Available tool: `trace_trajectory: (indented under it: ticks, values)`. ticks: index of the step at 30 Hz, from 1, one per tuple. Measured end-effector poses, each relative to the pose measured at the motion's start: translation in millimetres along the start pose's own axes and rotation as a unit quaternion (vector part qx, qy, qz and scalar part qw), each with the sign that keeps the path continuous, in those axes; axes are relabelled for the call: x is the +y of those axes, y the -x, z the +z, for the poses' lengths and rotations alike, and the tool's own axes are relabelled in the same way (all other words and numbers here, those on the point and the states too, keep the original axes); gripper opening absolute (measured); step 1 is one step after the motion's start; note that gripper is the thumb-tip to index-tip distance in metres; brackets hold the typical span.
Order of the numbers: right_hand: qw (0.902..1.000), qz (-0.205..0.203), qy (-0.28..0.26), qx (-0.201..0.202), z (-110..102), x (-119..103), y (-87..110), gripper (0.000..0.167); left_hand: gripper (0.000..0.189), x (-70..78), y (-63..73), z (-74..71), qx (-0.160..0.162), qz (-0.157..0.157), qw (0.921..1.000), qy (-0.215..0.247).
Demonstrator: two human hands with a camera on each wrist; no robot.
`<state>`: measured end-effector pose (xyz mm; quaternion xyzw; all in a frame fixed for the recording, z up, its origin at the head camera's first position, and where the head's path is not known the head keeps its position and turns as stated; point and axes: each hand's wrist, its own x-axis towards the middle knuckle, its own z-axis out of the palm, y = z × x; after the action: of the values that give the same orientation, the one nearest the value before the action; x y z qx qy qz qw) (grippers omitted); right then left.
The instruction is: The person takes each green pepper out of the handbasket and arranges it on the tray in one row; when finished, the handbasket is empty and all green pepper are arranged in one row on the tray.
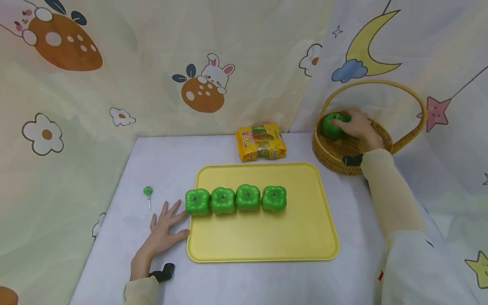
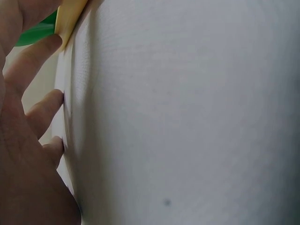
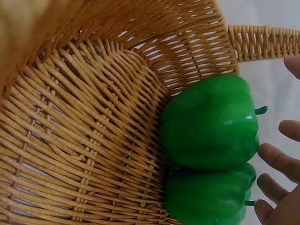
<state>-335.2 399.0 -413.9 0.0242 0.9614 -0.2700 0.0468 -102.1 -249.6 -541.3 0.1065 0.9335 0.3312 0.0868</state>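
Observation:
My right hand (image 1: 357, 125) reaches into the wicker basket (image 1: 331, 157) at the back right, over a green bell pepper (image 1: 328, 127). In the right wrist view two bell peppers lie side by side against the basket wall, one upper (image 3: 208, 124) and one lower (image 3: 201, 197). Spread fingers (image 3: 281, 161) hover close to their stem ends without curling round either. My left hand (image 1: 162, 233) rests on the table with fingers spread, thumb and index finger at the left edge of the yellow tray (image 1: 263, 241). Several green bell peppers (image 1: 223, 200) stand in a row on that tray.
A yellow snack packet (image 1: 261, 142) lies behind the tray. To the left of the tray is a green lollipop (image 1: 148, 191) on a white stick. The basket's tall handle (image 1: 413, 95) arches beside my right arm. Patterned cloth hangs behind the white table.

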Motion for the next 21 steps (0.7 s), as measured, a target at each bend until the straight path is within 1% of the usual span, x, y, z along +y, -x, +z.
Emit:
trace_trajectory:
  ticks: [5, 12, 16, 21]
  values:
    - [0.9998, 0.001, 0.018, -0.001, 0, 0, -2.5, 0.091, 0.067, 0.3, -0.8, -1.8, 0.003, 0.004, 1.0000, 0.000]
    - [0.9978, -0.007, 0.065, -0.003, 1, 3, -8.2, 0.086, 0.067, -3.1, -0.8, 1.0, 0.003, 0.002, 1.0000, 0.001]
    - [0.9957, -0.002, 0.092, -0.012, 4, 6, -12.0, 0.087, 0.067, -3.9, -0.5, 1.8, 0.003, 0.004, 1.0000, 0.002]
    - [0.9937, -0.003, 0.111, -0.018, 5, 4, -15.3, 0.088, 0.067, -4.3, -0.5, 1.6, 0.006, 0.008, 1.0000, 0.001]
